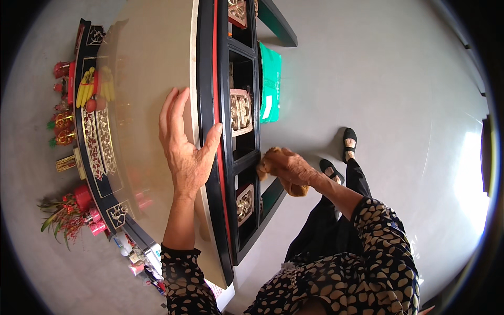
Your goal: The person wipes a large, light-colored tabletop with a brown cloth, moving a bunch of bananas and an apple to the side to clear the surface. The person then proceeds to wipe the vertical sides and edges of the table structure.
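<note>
My left hand (pixel 185 149) rests on the edge of a table with a glossy beige top (pixel 149 31). Its fingers are stretched over the top and the thumb reaches across the dark rim with its red stripe (pixel 215 63). Bunched in my right hand (pixel 294 167) is a brownish-yellow cloth (pixel 296 189), held against or very near the black side frame (pixel 247 165). Carved gold and pink panels sit in the frame's openings; one carved panel (pixel 241 112) lies above my right hand, another carved panel (pixel 244 205) below it. The right fingertips are partly hidden by the cloth.
A green box (pixel 270 81) stands on the grey floor (pixel 367 68) beside the frame. Along the table's far side is a dark carved altar piece (pixel 100 136) with bananas (pixel 86 89), red ornaments and a potted plant (pixel 65 212). My feet in black shoes (pixel 349 140) are at the right.
</note>
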Action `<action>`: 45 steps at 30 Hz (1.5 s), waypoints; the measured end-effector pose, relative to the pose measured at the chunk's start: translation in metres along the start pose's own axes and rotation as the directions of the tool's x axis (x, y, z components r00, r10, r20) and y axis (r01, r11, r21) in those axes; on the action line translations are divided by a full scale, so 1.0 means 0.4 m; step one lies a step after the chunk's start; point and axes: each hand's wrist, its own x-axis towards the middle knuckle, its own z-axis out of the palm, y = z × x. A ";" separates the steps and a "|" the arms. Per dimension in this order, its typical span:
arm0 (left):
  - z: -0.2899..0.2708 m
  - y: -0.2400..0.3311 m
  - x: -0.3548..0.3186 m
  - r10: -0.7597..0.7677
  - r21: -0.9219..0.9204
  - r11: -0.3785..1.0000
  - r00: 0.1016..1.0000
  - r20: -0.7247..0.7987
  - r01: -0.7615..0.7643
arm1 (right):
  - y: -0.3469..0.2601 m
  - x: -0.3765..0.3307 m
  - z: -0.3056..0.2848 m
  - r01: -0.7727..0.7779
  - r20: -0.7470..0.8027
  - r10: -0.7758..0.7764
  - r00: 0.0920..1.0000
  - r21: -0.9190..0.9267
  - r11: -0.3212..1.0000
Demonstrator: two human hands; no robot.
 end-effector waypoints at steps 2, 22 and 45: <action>-0.003 0.003 -0.003 0.000 -0.001 1.000 1.000 -0.005 0.000 | -0.034 0.031 -0.031 0.058 -0.309 -0.032 0.951 0.075 0.995; 0.012 -0.008 0.001 0.029 -0.076 0.997 0.999 -0.040 -0.032 | -0.124 -0.047 0.155 0.229 -0.157 -0.357 0.921 -0.525 0.820; 0.013 -0.011 0.006 0.021 -0.048 0.999 0.997 -0.073 -0.024 | -0.045 -0.060 -0.037 0.156 0.153 -0.069 0.986 -0.683 0.714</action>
